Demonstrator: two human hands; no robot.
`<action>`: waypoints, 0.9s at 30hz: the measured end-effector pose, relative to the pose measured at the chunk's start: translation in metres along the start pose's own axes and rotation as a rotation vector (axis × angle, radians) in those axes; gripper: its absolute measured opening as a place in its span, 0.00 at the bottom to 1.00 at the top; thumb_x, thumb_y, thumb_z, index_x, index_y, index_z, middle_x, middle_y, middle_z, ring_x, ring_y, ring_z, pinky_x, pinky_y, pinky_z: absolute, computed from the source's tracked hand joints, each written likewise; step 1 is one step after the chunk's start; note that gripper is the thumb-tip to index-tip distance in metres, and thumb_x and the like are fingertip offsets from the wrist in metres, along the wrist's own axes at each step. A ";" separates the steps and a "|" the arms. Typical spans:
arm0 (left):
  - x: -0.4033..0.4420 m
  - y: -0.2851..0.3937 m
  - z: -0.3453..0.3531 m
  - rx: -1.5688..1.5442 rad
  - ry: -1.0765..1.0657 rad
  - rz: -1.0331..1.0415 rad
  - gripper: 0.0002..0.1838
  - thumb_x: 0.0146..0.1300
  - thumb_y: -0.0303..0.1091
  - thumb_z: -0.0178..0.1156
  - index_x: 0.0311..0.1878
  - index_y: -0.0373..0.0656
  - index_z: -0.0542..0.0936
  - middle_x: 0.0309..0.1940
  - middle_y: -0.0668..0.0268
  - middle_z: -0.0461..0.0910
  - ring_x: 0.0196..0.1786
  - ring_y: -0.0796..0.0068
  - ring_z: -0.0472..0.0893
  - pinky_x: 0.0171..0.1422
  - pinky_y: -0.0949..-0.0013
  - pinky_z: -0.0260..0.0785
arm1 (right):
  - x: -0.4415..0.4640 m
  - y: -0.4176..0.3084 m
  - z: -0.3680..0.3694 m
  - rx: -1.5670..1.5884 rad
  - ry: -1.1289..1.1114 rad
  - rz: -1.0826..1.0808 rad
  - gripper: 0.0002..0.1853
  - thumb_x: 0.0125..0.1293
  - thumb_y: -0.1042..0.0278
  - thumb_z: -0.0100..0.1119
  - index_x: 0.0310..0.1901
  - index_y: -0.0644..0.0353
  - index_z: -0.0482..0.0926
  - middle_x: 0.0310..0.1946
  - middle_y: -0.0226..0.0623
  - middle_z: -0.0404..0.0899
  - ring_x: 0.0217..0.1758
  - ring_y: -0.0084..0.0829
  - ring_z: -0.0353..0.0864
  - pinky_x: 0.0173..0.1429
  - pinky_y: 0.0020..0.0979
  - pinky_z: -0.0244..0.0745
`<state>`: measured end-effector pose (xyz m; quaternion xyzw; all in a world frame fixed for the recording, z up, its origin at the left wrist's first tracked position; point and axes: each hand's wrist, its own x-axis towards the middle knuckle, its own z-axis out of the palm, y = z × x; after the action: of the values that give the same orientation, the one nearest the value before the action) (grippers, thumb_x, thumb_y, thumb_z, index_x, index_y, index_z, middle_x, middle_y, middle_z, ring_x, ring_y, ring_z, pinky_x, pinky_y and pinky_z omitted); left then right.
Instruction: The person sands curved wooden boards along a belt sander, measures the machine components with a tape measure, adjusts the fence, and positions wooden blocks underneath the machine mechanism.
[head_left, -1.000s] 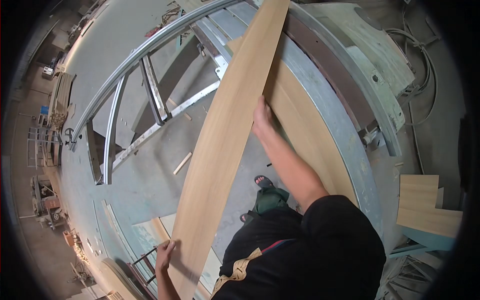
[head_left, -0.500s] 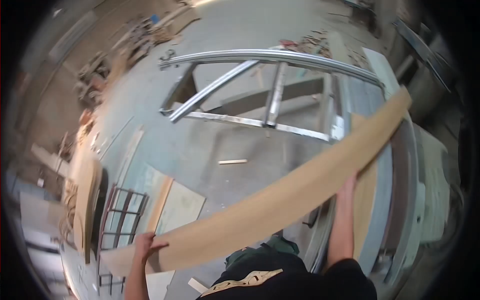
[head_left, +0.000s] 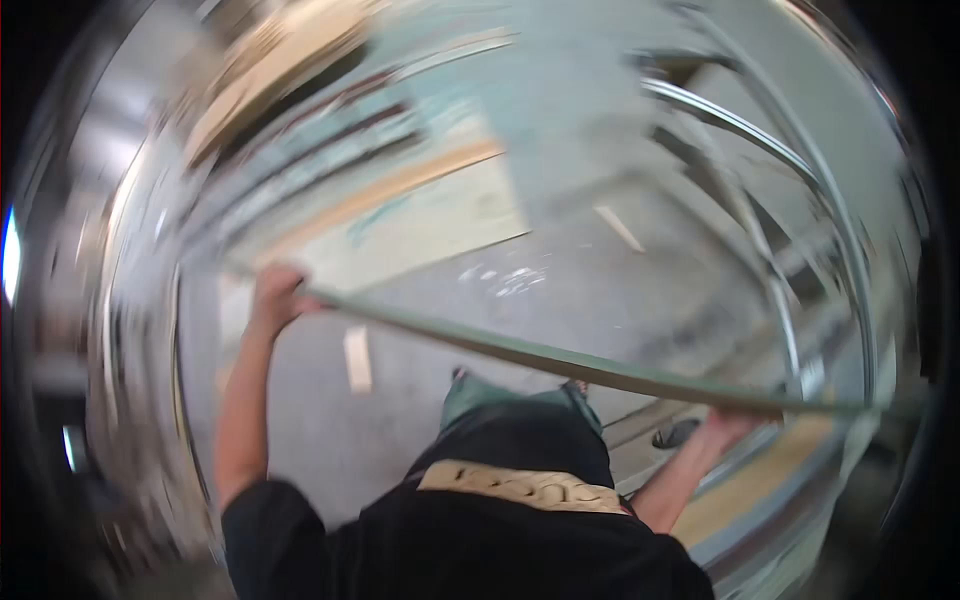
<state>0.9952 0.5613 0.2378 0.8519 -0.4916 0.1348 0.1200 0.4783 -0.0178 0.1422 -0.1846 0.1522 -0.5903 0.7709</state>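
A long wooden board [head_left: 520, 350] stretches across in front of my body, turned so that mostly its narrow edge faces me. My left hand [head_left: 280, 295] is closed around it near its left end. Towards the other end, my right hand [head_left: 735, 425] grips the board from the near side and below, its fingers partly hidden by the wood. The board's far right tip blurs into the dark edge of the view.
A metal tube frame [head_left: 738, 122] stands at the upper right. On the floor lie a pale sheet [head_left: 440, 210], a thin wood strip [head_left: 620, 228] and a short wood piece [head_left: 358, 360]. Stacked boards [head_left: 285, 75] are at upper left; a yellowish board [head_left: 765, 470] lies at lower right.
My view has swung to the left, so the metal frame now appears further right. The board has tipped from showing its broad face to showing its edge; both hands still hold it.
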 end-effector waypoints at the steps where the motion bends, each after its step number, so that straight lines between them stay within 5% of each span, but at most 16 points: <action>1: -0.009 0.011 -0.023 -0.011 -0.005 -0.018 0.35 0.35 0.65 0.79 0.23 0.45 0.72 0.21 0.59 0.70 0.28 0.51 0.75 0.34 0.53 0.64 | -0.009 0.007 0.008 0.253 -0.412 0.320 0.20 0.70 0.40 0.64 0.29 0.42 0.71 0.25 0.14 0.74 0.32 0.17 0.74 0.39 0.28 0.75; 2: -0.025 0.013 -0.035 -0.099 -0.014 -0.047 0.35 0.34 0.66 0.80 0.22 0.46 0.72 0.20 0.61 0.71 0.26 0.52 0.74 0.31 0.54 0.63 | -0.015 0.023 0.012 0.375 -0.290 0.194 0.17 0.74 0.51 0.60 0.29 0.47 0.72 0.22 0.19 0.73 0.25 0.20 0.72 0.34 0.26 0.74; 4: -0.081 0.007 -0.034 -0.189 0.071 -0.128 0.35 0.34 0.66 0.79 0.21 0.46 0.71 0.19 0.64 0.71 0.25 0.55 0.75 0.31 0.56 0.62 | -0.056 0.061 0.064 0.135 -0.094 0.177 0.14 0.76 0.61 0.55 0.28 0.51 0.72 0.20 0.21 0.73 0.23 0.22 0.71 0.32 0.25 0.74; 5: -0.093 0.001 -0.006 -0.177 0.066 -0.176 0.35 0.34 0.66 0.79 0.21 0.46 0.71 0.19 0.64 0.71 0.25 0.55 0.75 0.31 0.56 0.62 | -0.051 0.094 0.054 0.236 -0.147 0.242 0.13 0.77 0.67 0.50 0.29 0.52 0.73 0.22 0.23 0.75 0.24 0.22 0.73 0.33 0.27 0.75; 17: -0.318 -0.103 -0.046 0.037 0.266 -0.623 0.31 0.31 0.59 0.82 0.23 0.47 0.75 0.22 0.65 0.74 0.29 0.57 0.77 0.37 0.55 0.64 | -0.145 0.342 0.216 0.347 -0.464 0.700 0.13 0.78 0.68 0.47 0.30 0.48 0.68 0.23 0.19 0.64 0.26 0.17 0.64 0.34 0.25 0.61; 20: -0.365 -0.122 -0.044 0.104 0.343 -0.745 0.30 0.30 0.57 0.83 0.26 0.46 0.78 0.24 0.64 0.77 0.32 0.57 0.78 0.41 0.55 0.64 | -0.172 0.418 0.247 0.326 -0.468 0.795 0.13 0.77 0.66 0.54 0.31 0.48 0.66 0.24 0.19 0.64 0.26 0.17 0.62 0.33 0.24 0.60; 23: -0.400 -0.154 -0.052 0.132 0.416 -0.856 0.30 0.29 0.54 0.84 0.29 0.44 0.81 0.27 0.63 0.79 0.34 0.56 0.78 0.44 0.55 0.65 | -0.221 0.501 0.285 0.453 -0.499 0.913 0.23 0.71 0.42 0.66 0.30 0.45 0.65 0.24 0.18 0.63 0.25 0.18 0.60 0.32 0.25 0.59; 27: -0.454 -0.225 -0.051 0.130 0.402 -1.054 0.28 0.31 0.48 0.84 0.30 0.43 0.80 0.27 0.59 0.78 0.36 0.52 0.77 0.47 0.54 0.67 | -0.272 0.619 0.312 -0.177 -0.293 0.707 0.32 0.76 0.30 0.46 0.64 0.51 0.67 0.58 0.28 0.71 0.60 0.32 0.69 0.66 0.41 0.67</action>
<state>0.9674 1.0545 0.1116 0.9453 0.0418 0.2466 0.2095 1.0779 0.4234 0.1355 -0.2689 0.1451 -0.2402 0.9214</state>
